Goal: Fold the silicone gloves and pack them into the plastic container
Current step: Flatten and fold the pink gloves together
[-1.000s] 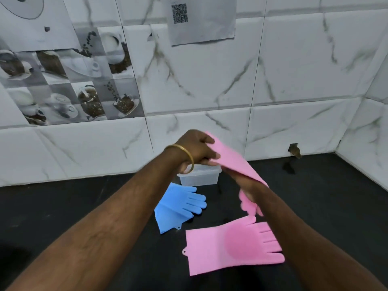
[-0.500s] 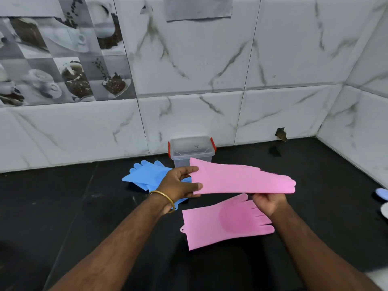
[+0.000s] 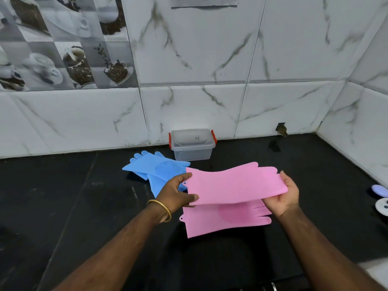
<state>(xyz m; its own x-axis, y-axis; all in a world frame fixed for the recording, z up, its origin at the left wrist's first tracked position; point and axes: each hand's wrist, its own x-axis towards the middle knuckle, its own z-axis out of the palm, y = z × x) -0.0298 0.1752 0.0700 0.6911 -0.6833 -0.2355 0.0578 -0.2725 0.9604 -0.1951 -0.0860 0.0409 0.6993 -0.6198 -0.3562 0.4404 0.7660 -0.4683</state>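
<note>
A: Which step is in hand?

B: Folding, judged not yet begun. One pink glove (image 3: 235,185) is held flat above the black counter (image 3: 63,196), stretched btw both hands. Its cuff end is pinched by the left hand (image 3: 176,195) at 9 o'clock, thumb on top; its finger end is gripped by the right hand (image 3: 286,196) at 3 o'clock, fingers curled underneath.

A: And what's called for next?

B: Probably one end brought over to the other, w/ edges kept aligned, since silicone is floppy and likely to spring back. Then the folded piece carried to 12 o'clock, where the plastic container (image 3: 192,146) is set against the marble wall (image 3: 294,59), lid off; nothing is seen inside.

A: Counts?

B: Pink gloves: 2. The second pink glove (image 3: 226,221) is laid flat on the counter just below the held one, at 6 o'clock, partly overlapped in view. Blue gloves (image 3: 155,166): approx. 2, stacked at 10 o'clock, just beside the container; exact no. can't be confirmed. Containers: 1. None packed so far.
</note>
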